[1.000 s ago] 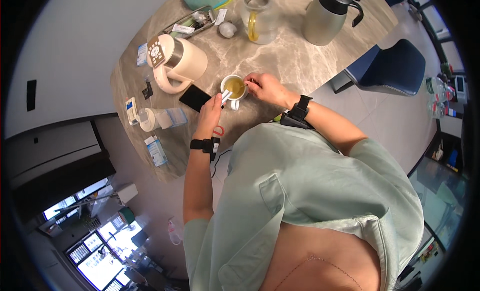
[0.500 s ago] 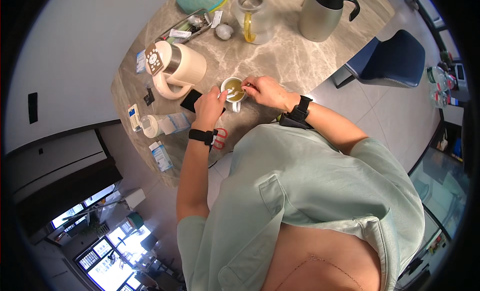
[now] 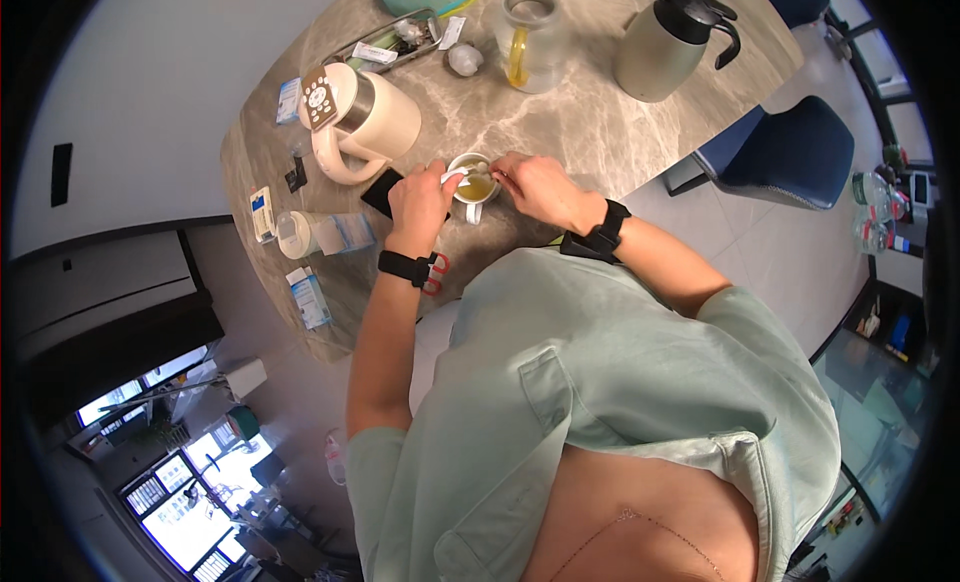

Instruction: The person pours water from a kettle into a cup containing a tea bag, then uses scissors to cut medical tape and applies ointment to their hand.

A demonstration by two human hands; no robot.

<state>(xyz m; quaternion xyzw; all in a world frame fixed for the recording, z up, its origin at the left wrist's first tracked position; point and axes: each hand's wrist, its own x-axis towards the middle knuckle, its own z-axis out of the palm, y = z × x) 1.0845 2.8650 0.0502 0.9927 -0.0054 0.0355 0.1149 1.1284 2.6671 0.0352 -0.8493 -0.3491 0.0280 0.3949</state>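
A white mug (image 3: 473, 213) of yellow-green liquid stands on the marbled table (image 3: 590, 132), its handle toward me. My left hand (image 3: 418, 204) is closed at its left rim, pinching a slim white piece (image 3: 456, 174) that reaches over the mug; its kind is not clear. From the right, my right hand (image 3: 543, 190) pinches at the opposite rim; what lies between the fingertips is too small to make out. Something pale (image 3: 479, 169) shows at the liquid's far side. Partly under my left hand lies a black phone-like slab (image 3: 380, 194). Red-handled scissors (image 3: 436, 274) rest by my left wrist.
A cream kettle (image 3: 390, 117) stands just beyond my left hand. Farther back are a glass pitcher (image 3: 545, 57), a grey thermos jug (image 3: 655, 62) and a tray (image 3: 425, 42). Small boxes (image 3: 310, 298) and a lidded tub (image 3: 296, 235) line the left. A blue chair (image 3: 785, 157) stands right.
Both hands stay at the mug's rim, with my left fingers tipped a little higher. Something pale now shows in the liquid. The whole view has shifted slightly.
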